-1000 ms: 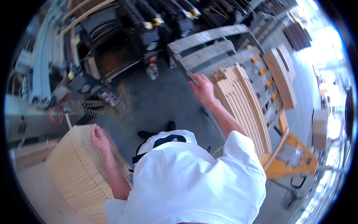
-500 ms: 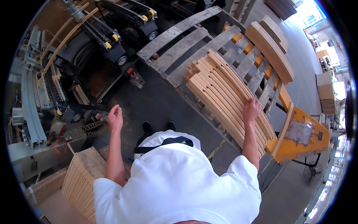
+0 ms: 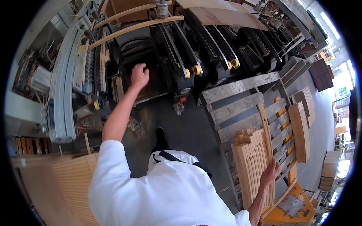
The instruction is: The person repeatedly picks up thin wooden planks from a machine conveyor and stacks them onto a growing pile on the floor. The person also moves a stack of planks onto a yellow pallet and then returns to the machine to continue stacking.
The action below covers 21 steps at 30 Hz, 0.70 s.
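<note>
Our right grip [image 3: 270, 172] clasps one long wooden strip [image 3: 265, 130]; its far end now juts well past the stack [image 3: 249, 165] on the pallet [image 3: 237, 105], further than a moment ago, so that piece is parting from the rest. Our left grip [image 3: 139, 76], empty, fingers loosely curled, has swung out over the dark machine [image 3: 185, 83].

Slat stack [image 3: 250, 165] pale tan, dark-slotted; pallet [image 3: 235, 106] mottled grey; pallet jack [image 3: 306, 208] orange-yellow; shirt [image 3: 169, 188] white; rollers [image 3: 196, 70] yellow.
</note>
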Each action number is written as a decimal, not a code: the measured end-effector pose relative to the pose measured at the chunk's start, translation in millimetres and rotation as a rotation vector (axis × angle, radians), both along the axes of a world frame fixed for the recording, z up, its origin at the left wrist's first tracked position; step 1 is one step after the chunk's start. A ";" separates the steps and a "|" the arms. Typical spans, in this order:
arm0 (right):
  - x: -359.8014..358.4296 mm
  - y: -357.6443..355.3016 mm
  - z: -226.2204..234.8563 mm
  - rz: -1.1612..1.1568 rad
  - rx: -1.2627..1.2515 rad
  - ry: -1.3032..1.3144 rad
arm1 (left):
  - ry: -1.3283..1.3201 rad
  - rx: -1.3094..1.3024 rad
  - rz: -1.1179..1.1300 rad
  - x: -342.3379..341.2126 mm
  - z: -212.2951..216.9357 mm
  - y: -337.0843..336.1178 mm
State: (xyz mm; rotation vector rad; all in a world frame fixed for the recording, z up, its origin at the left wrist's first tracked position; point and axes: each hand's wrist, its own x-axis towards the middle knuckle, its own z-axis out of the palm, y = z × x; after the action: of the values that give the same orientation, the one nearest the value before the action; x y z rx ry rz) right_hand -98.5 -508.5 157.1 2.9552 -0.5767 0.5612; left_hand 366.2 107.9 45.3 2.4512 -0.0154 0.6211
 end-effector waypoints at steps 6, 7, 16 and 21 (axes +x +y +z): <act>111.6 127.8 53.0 0.087 0.149 -0.026 | 0.133 0.374 0.191 179.1 68.6 63.0; 131.3 146.0 59.6 0.113 0.187 -0.020 | 0.246 0.440 0.223 200.8 75.9 72.4; 295.2 233.9 83.9 0.415 0.284 0.003 | 0.372 0.555 -0.040 236.0 95.9 100.0; 425.3 274.7 80.1 0.750 0.241 -0.008 | 0.263 0.326 -0.317 149.2 67.5 68.7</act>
State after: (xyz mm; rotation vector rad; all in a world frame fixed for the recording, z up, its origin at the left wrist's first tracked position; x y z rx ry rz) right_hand 326.8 -233.8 237.1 3.3390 0.5443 0.5733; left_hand 515.4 176.6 112.8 2.7436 -0.4206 0.1635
